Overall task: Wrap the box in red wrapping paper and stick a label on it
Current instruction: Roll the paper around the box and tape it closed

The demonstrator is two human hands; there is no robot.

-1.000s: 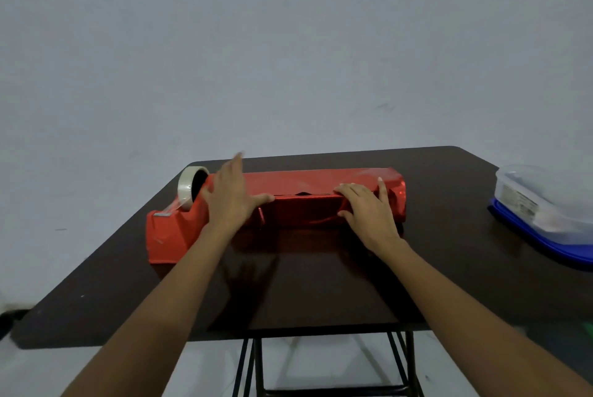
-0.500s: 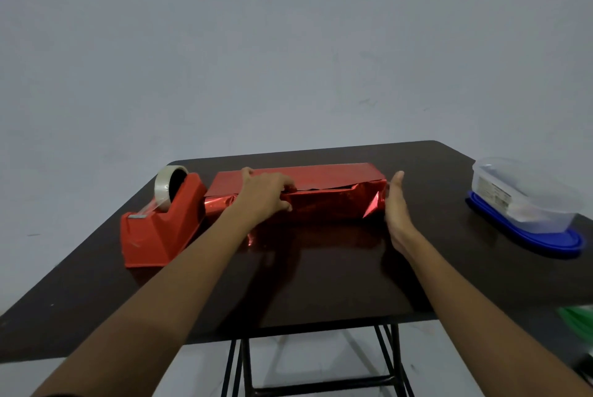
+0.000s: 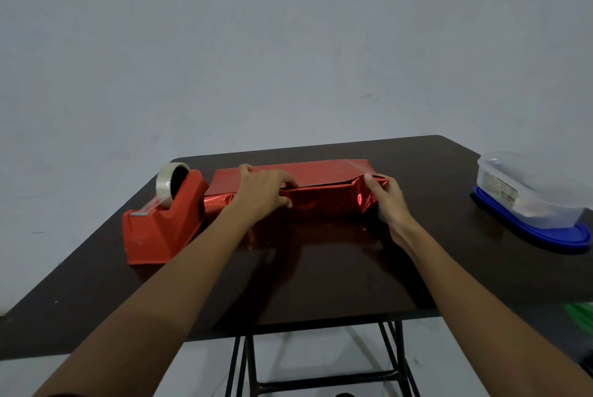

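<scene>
**Red foil on box, both hands gripping it, mid worktop**

Dark glossy worktop (image 3: 321, 278) on black metal legs (image 3: 244, 361); two bare forearms reach across it from the near edge. The box (image 3: 324, 204) lies lengthwise, left to right, past the middle of the worktop, with both hands on it.

Left hand (image 3: 263, 194) sits on the left half of the box. Its fingers are curled over the front top edge and grip the red wrapping paper (image 3: 308, 172) at the seam. Right hand (image 3: 390, 204) is at the right end of the box, thumb up, fingers closed round the bunched paper there. The box lies between the hands, and the middle stretch of its front is uncovered by either.

Red tape dispenser (image 3: 163, 226) stands just beside the box's left end; I cannot tell if they touch. It carries a clear tape roll (image 3: 165, 183), and a strip runs down to the cutter. Well apart at the right edge is a clear plastic container (image 3: 526, 194), upside down on its blue lid (image 3: 545, 234), contents unclear. A green object (image 3: 580, 313) shows low right, off the worktop, and cannot be identified. Plain grey wall (image 3: 288, 43) behind.

The paper is shiny metallic red, flat on top and creased on the front face. A dark gap shows along the seam, the right end is crumpled into folds, and the left end is loose. The worktop reflects red in front of the box.
</scene>
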